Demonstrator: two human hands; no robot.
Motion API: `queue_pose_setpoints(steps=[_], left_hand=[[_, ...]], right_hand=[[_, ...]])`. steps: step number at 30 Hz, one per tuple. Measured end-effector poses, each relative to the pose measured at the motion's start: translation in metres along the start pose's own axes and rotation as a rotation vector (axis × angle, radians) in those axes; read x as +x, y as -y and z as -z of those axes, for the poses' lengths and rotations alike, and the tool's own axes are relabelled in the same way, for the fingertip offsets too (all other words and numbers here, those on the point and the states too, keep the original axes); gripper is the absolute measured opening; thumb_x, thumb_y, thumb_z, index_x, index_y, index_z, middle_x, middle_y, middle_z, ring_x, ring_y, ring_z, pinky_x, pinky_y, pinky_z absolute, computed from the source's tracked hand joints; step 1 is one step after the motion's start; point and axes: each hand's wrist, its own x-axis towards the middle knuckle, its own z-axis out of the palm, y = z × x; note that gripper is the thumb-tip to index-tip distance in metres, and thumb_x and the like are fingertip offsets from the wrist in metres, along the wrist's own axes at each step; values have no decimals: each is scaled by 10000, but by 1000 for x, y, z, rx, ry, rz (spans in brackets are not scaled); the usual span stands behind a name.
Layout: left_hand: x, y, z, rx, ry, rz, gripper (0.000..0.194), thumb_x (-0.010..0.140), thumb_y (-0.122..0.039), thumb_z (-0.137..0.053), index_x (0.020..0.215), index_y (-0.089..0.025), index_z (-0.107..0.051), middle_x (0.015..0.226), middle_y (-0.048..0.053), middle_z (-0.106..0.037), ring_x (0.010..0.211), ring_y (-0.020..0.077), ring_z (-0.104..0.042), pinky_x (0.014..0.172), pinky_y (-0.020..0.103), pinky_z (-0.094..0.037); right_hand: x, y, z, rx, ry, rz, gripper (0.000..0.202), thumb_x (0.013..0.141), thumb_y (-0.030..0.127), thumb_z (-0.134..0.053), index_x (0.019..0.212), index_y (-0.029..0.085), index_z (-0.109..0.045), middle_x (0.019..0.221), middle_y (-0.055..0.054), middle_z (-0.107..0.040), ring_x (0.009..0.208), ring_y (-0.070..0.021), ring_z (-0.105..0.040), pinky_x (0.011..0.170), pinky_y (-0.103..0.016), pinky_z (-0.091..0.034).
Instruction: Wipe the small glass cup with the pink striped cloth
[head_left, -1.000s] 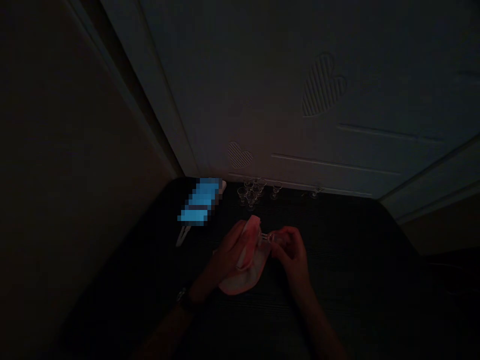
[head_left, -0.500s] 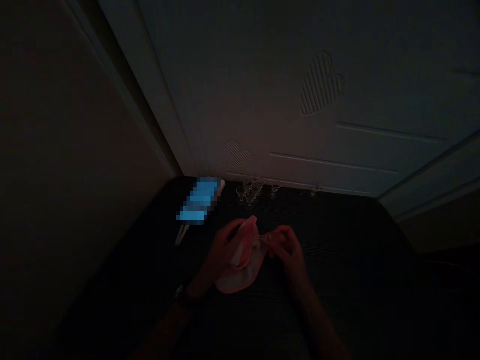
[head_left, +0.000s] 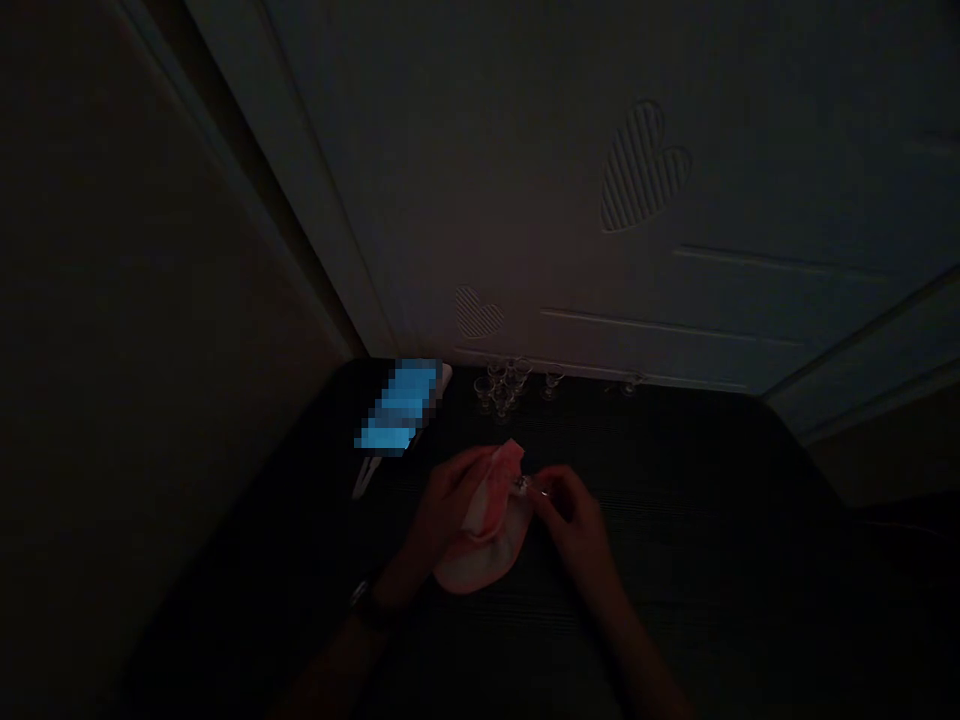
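In dim light, my left hand [head_left: 455, 490] is closed around a pink and white cloth [head_left: 480, 575], which hangs in folds below the fingers. My right hand [head_left: 571, 500] pinches a tiny clear glass [head_left: 538, 489], apparently stemmed. The glass's left end touches or lies just inside the cloth's right fold; the darkness hides exactly which. Fingers cover much of the glass. A watch [head_left: 361, 593] is on my left wrist.
Several small stemmed glasses [head_left: 502, 385] stand clustered at the back of the dark table [head_left: 712, 520]. One more glass [head_left: 553, 382] stands to their right, another [head_left: 628, 384] farther right. A lit phone [head_left: 401, 405] with a cable [head_left: 365, 477] lies left. A panelled surface [head_left: 525, 230] rises behind.
My right hand has turned slightly, and more of the glass shows between its fingers and the cloth. My left hand keeps hold of the cloth, whose folds have shifted a little.
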Motion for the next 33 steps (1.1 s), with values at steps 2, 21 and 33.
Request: queue_pose_setpoints(steps=[2, 21, 33], left_hand=[[-1, -3, -1, 37, 33, -30, 292, 810, -309, -457, 1013, -165, -611, 1079, 57, -642, 1015, 207, -574, 905, 326, -436], [9, 16, 3, -283, 206, 87, 393, 729, -213, -573, 1114, -150, -530, 1154, 109, -597, 1040, 222, -569, 888, 348, -449], [8, 13, 7, -74, 114, 80, 241, 765, -280, -524, 932, -157, -646, 981, 64, -680, 916, 211, -617, 806, 303, -479]], right_hand=[[0, 3, 0, -34, -36, 1, 164, 789, 347, -557, 872, 207, -545, 793, -1, -601, 682, -134, -551, 599, -236, -426], [-5, 5, 0, -194, -194, 191, 229, 765, 167, -544, 977, 205, -466, 897, -8, -495, 687, -111, -479, 607, -233, -408], [-4, 3, -2, -204, -187, 172, 217, 770, 162, -542, 966, 211, -462, 857, 6, -492, 693, -114, -483, 601, -229, -404]])
